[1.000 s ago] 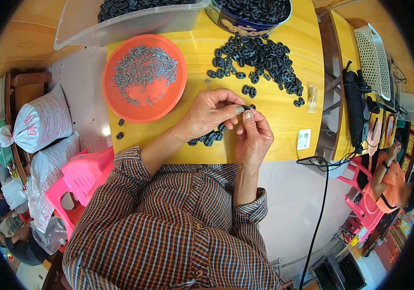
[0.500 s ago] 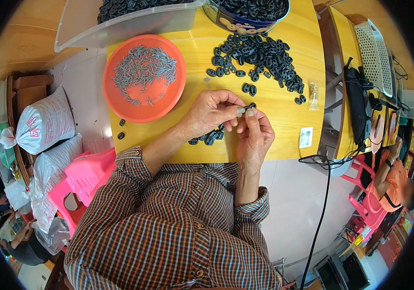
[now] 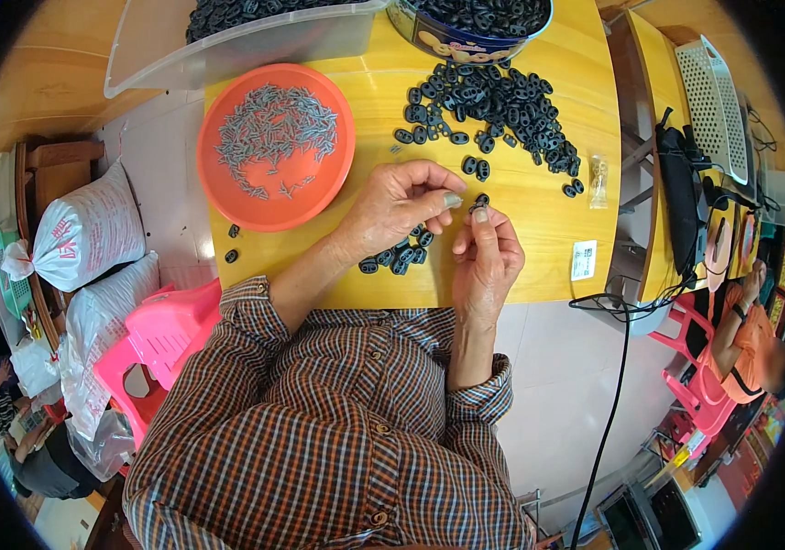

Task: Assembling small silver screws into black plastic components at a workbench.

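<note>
Just right of the orange plate [image 3: 275, 147], a small black piece [image 3: 481, 199] is being pinched in the right hand [image 3: 482, 261] while what seems a grey pin is being nipped by the left hand [image 3: 399, 203], kept close for joining.

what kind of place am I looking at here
Probably a small hand-assembly workshop, maybe home-based: a yellow table strewn with black plastic parts, an orange plate of small metal pieces, and filled sacks stacked beside it.

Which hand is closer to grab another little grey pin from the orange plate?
Probably the left hand. It sits right beside the orange plate of grey pins, while the right hand is farther away, holding a small black piece.
</note>
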A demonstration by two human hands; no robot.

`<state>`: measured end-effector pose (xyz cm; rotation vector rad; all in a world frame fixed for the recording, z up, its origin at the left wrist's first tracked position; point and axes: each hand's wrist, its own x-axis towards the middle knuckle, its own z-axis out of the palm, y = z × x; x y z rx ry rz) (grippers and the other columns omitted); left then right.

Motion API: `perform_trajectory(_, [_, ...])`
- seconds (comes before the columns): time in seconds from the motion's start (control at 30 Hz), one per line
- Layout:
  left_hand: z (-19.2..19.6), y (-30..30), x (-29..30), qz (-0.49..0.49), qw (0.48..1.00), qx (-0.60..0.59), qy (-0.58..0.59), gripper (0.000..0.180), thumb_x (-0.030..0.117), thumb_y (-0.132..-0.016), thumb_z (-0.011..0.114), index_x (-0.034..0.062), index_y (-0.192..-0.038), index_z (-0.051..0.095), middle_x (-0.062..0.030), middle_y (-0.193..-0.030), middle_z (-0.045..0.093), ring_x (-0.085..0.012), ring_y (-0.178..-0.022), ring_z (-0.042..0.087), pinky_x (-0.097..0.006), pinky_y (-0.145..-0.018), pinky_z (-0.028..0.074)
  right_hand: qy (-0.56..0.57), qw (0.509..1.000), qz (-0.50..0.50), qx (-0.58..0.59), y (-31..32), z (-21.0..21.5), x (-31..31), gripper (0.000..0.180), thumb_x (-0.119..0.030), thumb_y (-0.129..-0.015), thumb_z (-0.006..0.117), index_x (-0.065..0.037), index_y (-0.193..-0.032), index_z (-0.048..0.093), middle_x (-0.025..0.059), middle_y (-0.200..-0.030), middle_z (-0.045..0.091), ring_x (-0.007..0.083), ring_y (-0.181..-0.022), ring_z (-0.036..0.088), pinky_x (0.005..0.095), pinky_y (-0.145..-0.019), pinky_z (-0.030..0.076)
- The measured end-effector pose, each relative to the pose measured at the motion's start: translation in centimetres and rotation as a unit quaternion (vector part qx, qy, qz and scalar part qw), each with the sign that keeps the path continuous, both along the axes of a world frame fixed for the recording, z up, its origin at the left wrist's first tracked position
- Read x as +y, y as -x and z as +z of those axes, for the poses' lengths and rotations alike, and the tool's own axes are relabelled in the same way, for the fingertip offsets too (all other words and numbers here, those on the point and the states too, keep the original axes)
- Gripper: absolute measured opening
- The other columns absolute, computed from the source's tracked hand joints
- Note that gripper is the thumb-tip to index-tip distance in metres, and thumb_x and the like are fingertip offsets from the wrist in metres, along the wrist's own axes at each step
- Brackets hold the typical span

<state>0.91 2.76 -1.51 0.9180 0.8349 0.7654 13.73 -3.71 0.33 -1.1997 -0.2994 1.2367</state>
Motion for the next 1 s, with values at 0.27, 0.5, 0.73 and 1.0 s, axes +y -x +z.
perform_trajectory(0.27, [-0.04,0.01,0.01,0.008,1.000,-0.022,0.005,0.015,0.003,-0.087,0.061,-0.0003,-0.102,0.063,-0.0032,-0.079,0.064,-0.0072,-0.068,0.061,-0.021,-0.061,0.053,-0.010,1.000,0.022,0.002,-0.18,-0.61,-0.14,0.011,-0.010,-0.088,0.062,0.001,-0.089,0.060,0.0036,-0.077,0.059,0.0081,-0.057,0.047,0.0191,-0.053,0.039])
perform_trajectory(0.5, [0.03,0.01,0.11,0.004,1.000,-0.015,0.003,0.015,0.002,-0.086,0.061,-0.0001,-0.102,0.063,-0.0030,-0.081,0.065,-0.0066,-0.069,0.062,-0.021,-0.063,0.053,-0.009,0.999,0.031,0.014,-0.23,-0.46,-0.16,0.011,-0.009,-0.088,0.062,0.001,-0.090,0.061,0.0024,-0.075,0.058,0.0082,-0.057,0.047,0.0195,-0.053,0.039])
perform_trajectory(0.73, [0.08,0.12,0.10,-0.001,1.000,-0.011,-0.002,0.016,0.002,-0.086,0.061,0.0000,-0.102,0.064,-0.0028,-0.081,0.065,-0.0063,-0.070,0.062,-0.021,-0.063,0.053,-0.006,0.999,0.036,0.010,-0.19,-0.39,-0.13,0.010,-0.009,-0.088,0.062,0.001,-0.091,0.061,0.0018,-0.074,0.058,0.0080,-0.057,0.047,0.0194,-0.053,0.039])
perform_trajectory(1.0, [0.06,0.23,0.05,-0.010,1.000,-0.021,0.000,0.015,0.002,-0.087,0.060,-0.0005,-0.101,0.063,-0.0023,-0.078,0.064,-0.0064,-0.069,0.061,-0.021,-0.062,0.053,-0.010,0.999,0.042,-0.012,-0.12,-0.52,-0.12,0.009,-0.008,-0.088,0.061,0.001,-0.091,0.061,0.0020,-0.073,0.058,0.0073,-0.056,0.046,0.0189,-0.053,0.038])
